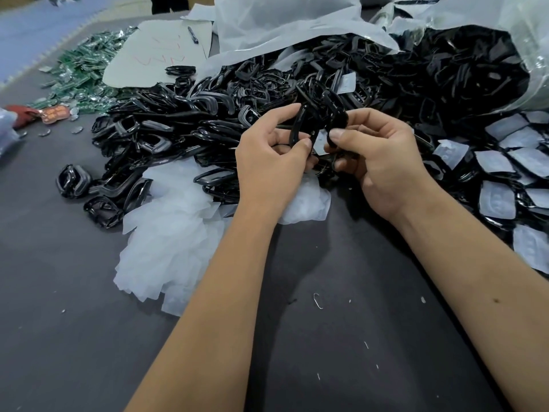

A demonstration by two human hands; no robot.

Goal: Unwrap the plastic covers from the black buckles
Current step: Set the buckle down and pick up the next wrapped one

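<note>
From the head camera, both hands are held up together over a dark table. The left hand curls its fingers and thumb around a black buckle. The right hand pinches the other side of the same bunch, thumb pressed on top. It looks like more than one buckle is caught between the hands, but the pieces blur together, so I cannot tell how many. A little bit of clear plastic cover shows between the two thumbs.

Behind the hands sits a big pile of bare buckles. On the right lie wrapped buckles, each in its own small cover. Near the left arm is a heap of empty covers. Farther back are a big plastic bag, a sheet of paper with a pen, and green packets.

What could go wrong? The cover is thin and slippery, so the thumbs might slide off and lose it. If the hands pull too hard, the plastic could rip and leave a piece stuck on the buckle. The buckle could also drop into the big pile. Then it would be hard to find, since everything there is black. A half-wrapped one could get mixed in with the finished ones.
</note>
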